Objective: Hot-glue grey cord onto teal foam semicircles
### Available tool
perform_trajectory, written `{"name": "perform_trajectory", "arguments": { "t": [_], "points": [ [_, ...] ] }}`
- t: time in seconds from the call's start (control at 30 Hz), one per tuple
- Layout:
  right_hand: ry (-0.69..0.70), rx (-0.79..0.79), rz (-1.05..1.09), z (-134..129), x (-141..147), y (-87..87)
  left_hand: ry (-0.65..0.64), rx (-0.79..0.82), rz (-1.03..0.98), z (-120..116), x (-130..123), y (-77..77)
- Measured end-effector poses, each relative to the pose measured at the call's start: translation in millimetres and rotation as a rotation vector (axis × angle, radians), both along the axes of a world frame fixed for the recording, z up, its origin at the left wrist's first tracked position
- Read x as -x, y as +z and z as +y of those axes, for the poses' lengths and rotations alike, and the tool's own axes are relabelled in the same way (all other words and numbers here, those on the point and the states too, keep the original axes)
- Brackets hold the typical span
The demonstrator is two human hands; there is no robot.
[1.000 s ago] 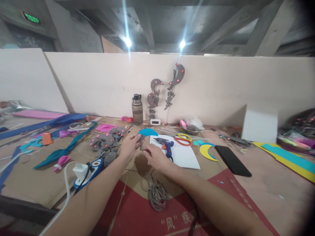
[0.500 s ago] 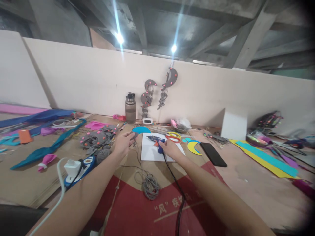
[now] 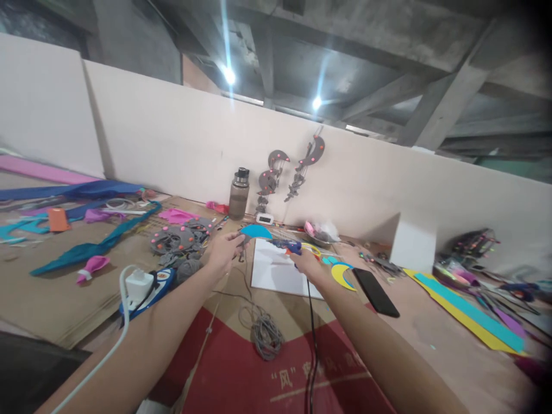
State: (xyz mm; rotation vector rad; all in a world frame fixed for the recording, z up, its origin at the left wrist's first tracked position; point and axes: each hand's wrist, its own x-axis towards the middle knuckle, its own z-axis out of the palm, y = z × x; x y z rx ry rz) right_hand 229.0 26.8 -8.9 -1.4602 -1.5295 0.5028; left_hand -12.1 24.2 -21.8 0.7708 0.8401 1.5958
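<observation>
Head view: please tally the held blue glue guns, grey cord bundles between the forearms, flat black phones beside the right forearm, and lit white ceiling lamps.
Blue glue gun in the right hand: 1
Loose grey cord bundle: 1
Flat black rectangular phone: 1
Lit white ceiling lamps: 2
Total: 5

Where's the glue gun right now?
In the head view, the glue gun is in the right hand, just right of centre, near the white board.

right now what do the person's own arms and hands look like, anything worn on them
Both forearms are bare, with no sleeve in view. The left hand and right hand wear no gloves, and no watch or bracelet shows. Rings are too small to tell.
</observation>
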Motion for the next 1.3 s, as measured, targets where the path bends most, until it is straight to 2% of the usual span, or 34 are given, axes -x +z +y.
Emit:
{"name": "perform_trajectory", "arguments": {
  "t": [0.13,0.17,0.3,0.37,0.43,0.57,0.7,1.07,1.3],
  "points": [
    [-0.006,-0.04,0.061,-17,5,17.4,-0.012,-0.003,0.018,4,0,-8.5],
    [0.022,-0.071,0.149,-23,10,20.7,-0.014,-0.001,0.016,4,-1,-9.8],
    [0.28,-0.064,0.232,-41,36,24.6,0.002,0.03,0.044,-1,-7,-8.2],
    [0.399,-0.074,0.242,-45,48,20.4,0.027,0.045,0.07,-4,-9,-5.0],
    [0.46,-0.078,0.241,-47,57,13.0,0.055,0.059,0.078,-5,-10,-2.4],
    [0.473,-0.063,0.15,-45,57,-3.6,0.076,0.058,0.09,-6,-10,-1.6],
    [0.44,-0.081,0.027,-44,49,-12.2,0.054,0.031,0.132,-6,-10,-2.8],
    [0.352,-0.097,-0.086,-46,50,-11.1,0.025,0.024,0.252,-6,-14,-7.9],
    [0.36,-0.106,-0.138,-46,49,-13.3,0.01,0.01,0.269,-4,-13,-11.6]
  ]
}}
